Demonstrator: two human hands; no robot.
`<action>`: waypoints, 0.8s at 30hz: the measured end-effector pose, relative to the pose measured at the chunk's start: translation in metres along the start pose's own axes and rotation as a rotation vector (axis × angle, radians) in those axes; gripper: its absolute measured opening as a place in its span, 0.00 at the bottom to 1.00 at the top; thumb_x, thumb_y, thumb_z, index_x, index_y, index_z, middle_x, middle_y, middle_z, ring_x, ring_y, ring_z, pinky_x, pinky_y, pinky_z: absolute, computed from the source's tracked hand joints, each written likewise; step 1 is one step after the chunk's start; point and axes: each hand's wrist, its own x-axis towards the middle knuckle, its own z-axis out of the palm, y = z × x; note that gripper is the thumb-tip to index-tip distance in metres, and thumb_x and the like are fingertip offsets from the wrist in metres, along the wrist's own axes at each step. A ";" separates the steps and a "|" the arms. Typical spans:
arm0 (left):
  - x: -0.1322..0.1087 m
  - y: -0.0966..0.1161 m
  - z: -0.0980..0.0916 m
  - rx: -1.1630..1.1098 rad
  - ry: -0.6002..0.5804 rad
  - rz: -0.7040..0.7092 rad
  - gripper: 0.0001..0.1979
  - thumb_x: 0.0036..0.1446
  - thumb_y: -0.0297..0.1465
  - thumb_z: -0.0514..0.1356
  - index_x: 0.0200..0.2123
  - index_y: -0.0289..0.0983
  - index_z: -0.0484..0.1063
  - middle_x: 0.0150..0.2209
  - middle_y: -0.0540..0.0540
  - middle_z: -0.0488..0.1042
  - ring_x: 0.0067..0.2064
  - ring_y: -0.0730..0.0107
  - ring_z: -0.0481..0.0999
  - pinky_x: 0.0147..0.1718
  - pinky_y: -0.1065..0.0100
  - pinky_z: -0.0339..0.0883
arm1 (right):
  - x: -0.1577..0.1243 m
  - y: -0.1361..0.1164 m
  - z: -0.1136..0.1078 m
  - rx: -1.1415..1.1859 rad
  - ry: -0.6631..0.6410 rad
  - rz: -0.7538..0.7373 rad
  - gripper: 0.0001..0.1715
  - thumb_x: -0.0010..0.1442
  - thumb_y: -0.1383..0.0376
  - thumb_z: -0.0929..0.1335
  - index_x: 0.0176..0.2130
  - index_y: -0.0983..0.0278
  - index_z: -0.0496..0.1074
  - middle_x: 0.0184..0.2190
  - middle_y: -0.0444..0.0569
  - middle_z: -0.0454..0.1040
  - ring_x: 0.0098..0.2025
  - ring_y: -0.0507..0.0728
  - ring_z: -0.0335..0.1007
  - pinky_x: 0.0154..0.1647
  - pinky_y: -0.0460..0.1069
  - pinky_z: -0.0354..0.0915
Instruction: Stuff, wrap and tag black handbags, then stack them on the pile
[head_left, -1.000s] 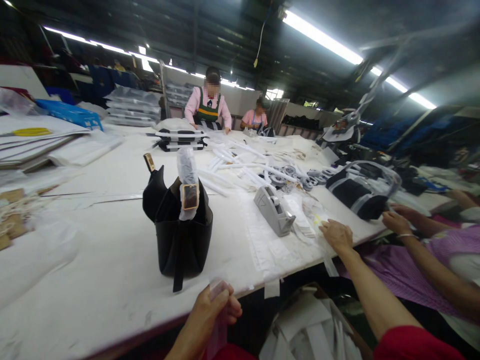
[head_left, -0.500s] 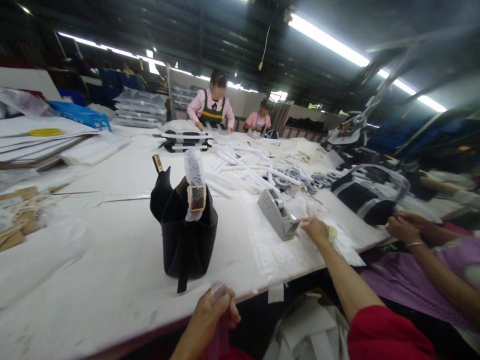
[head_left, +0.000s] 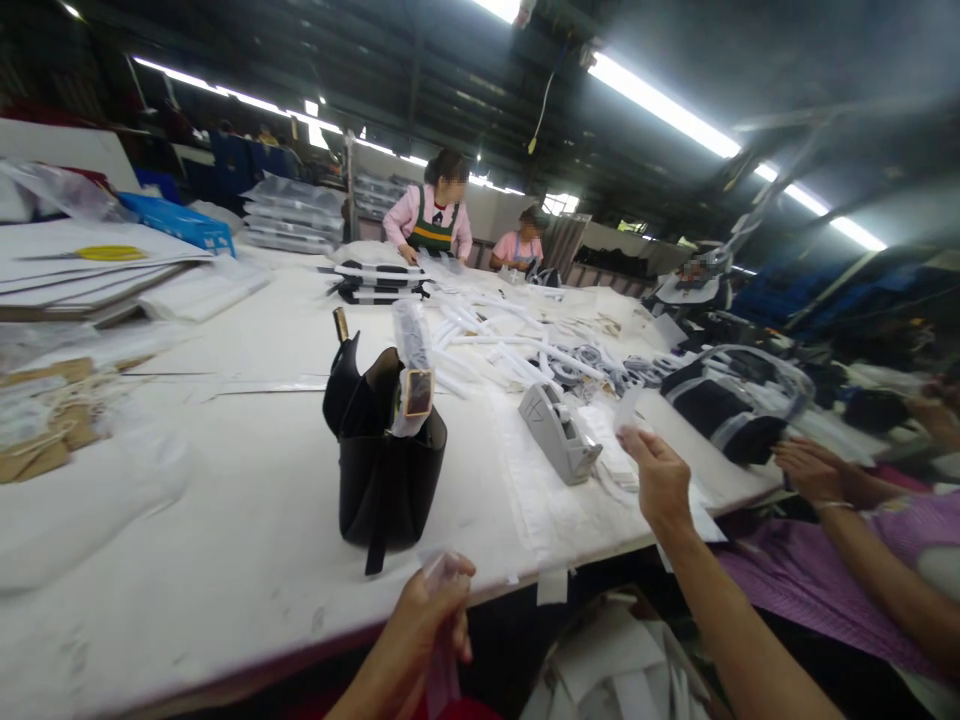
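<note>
My left hand (head_left: 433, 612) is closed on a clear plastic strip (head_left: 442, 675) at the table's front edge. My right hand (head_left: 660, 470), right of the grey tape dispenser (head_left: 559, 435), pinches a short piece of clear tape (head_left: 627, 408) that points upward, apart from the dispenser. A black handbag (head_left: 390, 475) stands upright and open on the white table, beyond my left hand. Its strap with a gold buckle (head_left: 418, 392) is wrapped in translucent film and rises over the opening. Neither hand touches the bag.
White strips (head_left: 480, 345) and grey coils lie mid-table. At right, a person's hands (head_left: 814, 470) hold a wrapped black bag (head_left: 724, 410). Scissors (head_left: 111, 253) rest on boards at left, near brown tags (head_left: 67, 430). Two people work across the table. A scrap bin (head_left: 622, 660) stands below.
My right hand has moved right, away from the dispenser's front, and a tape piece now shows in its fingers. My left hand still holds the plastic strip. The view has shifted slightly.
</note>
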 end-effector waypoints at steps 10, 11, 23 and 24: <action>-0.030 0.049 -0.014 0.003 -0.113 0.112 0.29 0.47 0.49 0.67 0.43 0.33 0.71 0.28 0.51 0.72 0.16 0.88 0.47 0.12 0.76 0.42 | -0.237 -0.068 0.055 0.673 -0.848 0.716 0.13 0.50 0.55 0.77 0.34 0.59 0.81 0.34 0.50 0.80 0.36 0.59 0.75 0.43 0.55 0.71; -0.034 0.052 -0.021 -0.006 -0.077 0.141 0.28 0.46 0.48 0.68 0.43 0.33 0.71 0.27 0.52 0.72 0.15 0.88 0.46 0.12 0.76 0.42 | -0.251 -0.068 0.060 0.679 -0.878 0.766 0.13 0.50 0.55 0.77 0.34 0.59 0.80 0.34 0.49 0.80 0.36 0.58 0.75 0.44 0.55 0.71; -0.076 0.084 -0.070 0.870 0.237 0.333 0.15 0.45 0.32 0.66 0.38 0.35 0.70 0.30 0.52 0.73 0.31 0.71 0.69 0.28 0.72 0.61 | -0.255 -0.107 0.101 0.462 -1.100 0.634 0.25 0.45 0.53 0.79 0.41 0.61 0.78 0.40 0.50 0.79 0.42 0.61 0.74 0.45 0.55 0.69; -0.077 0.083 -0.071 0.914 0.246 0.344 0.16 0.46 0.34 0.66 0.37 0.35 0.69 0.30 0.52 0.73 0.31 0.71 0.69 0.28 0.72 0.60 | -0.256 -0.110 0.106 0.444 -1.119 0.624 0.23 0.44 0.53 0.79 0.38 0.62 0.78 0.37 0.49 0.79 0.39 0.60 0.74 0.42 0.53 0.69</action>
